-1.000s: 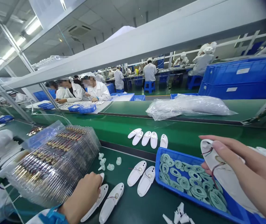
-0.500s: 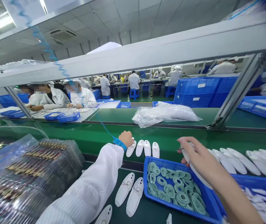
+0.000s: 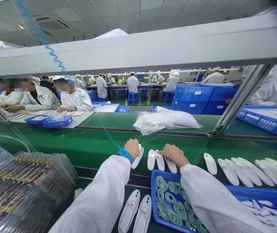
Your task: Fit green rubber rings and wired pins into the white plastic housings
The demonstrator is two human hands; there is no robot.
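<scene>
Over the green belt, my left hand is closed on the upper end of a white oval plastic shell. My right hand has its fingers curled down over another white shell, hiding its upper end; the fingertips are partly out of sight. Between the hands lie two similar shells, the left one and the right one. Nearer to me, two larger-looking white shells with thin wires lie side by side. A blue wrist strap with a cord is round my left wrist.
A blue bin of pale green rings sits under my right forearm, beside another blue bin of white parts. More white shells lie at right. Stacked clear trays stand at left. Beyond are a plastic bag and co-workers.
My right hand, which held a white shell above the ring bin, has moved left to the row of shells. A lone shell now shows on the belt at right. My left hand stays at its shell.
</scene>
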